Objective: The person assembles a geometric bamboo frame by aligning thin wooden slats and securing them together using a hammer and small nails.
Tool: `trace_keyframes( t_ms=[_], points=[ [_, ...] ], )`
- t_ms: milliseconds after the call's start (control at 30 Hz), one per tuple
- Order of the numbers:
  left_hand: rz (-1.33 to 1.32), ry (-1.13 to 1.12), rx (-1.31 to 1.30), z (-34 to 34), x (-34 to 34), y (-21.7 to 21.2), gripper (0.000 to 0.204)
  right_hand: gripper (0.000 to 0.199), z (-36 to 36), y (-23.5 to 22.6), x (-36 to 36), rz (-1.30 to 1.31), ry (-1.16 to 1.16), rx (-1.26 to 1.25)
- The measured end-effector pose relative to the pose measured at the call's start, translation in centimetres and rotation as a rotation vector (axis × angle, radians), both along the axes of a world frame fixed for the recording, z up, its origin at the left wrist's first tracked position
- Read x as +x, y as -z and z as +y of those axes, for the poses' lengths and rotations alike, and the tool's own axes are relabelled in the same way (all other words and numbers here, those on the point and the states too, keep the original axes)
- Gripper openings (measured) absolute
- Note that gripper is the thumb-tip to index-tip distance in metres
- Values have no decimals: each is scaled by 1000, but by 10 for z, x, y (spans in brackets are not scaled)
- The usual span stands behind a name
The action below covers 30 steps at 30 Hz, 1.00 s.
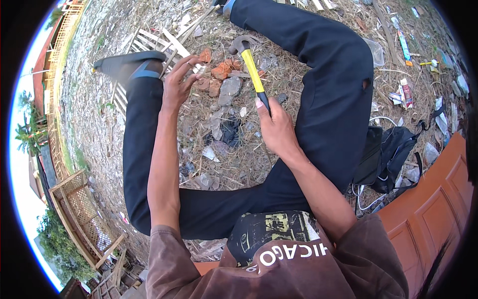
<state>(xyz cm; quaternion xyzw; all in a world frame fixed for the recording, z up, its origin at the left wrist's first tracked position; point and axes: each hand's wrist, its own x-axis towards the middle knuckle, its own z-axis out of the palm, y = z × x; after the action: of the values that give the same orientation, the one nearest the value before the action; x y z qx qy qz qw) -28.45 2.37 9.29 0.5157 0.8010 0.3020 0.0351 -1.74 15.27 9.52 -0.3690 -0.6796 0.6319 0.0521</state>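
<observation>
A hammer [253,71] with a yellow and black handle and a dark claw head is held by the lower handle in my right hand [278,125], the thumb along the grip. Its head points away from me, above the ground. My left hand [180,80] is raised beside several reddish-orange brick pieces [222,70], its fingers half curled and apart; I make out nothing held. Just beyond it lies a frame of pale wooden slats [172,44], partly hidden by my left foot. A grey stone [229,90] lies between my hands, near the bricks.
My bent legs [332,107] surround the work spot. Dry grass, stones and litter cover the ground. A black bag [397,154] and a phone [371,149] with a white cable lie at right, near an orange-brown panelled board [433,209]. A wooden lattice [87,219] stands at far left.
</observation>
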Motion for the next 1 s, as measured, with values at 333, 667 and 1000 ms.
trace_keyframes(
  t_ms=[333,667,1000],
  points=[
    [-58,-142,438,-9,-66,-76,57,36,-11,-4,-4,81,-50,-48],
    [-187,-208,441,-23,-89,-95,63,32,-12,-14,1,93,-76,-83],
    [-164,-87,217,-14,-46,-52,40,33,-9,-3,0,138,-8,-91]
  ],
)
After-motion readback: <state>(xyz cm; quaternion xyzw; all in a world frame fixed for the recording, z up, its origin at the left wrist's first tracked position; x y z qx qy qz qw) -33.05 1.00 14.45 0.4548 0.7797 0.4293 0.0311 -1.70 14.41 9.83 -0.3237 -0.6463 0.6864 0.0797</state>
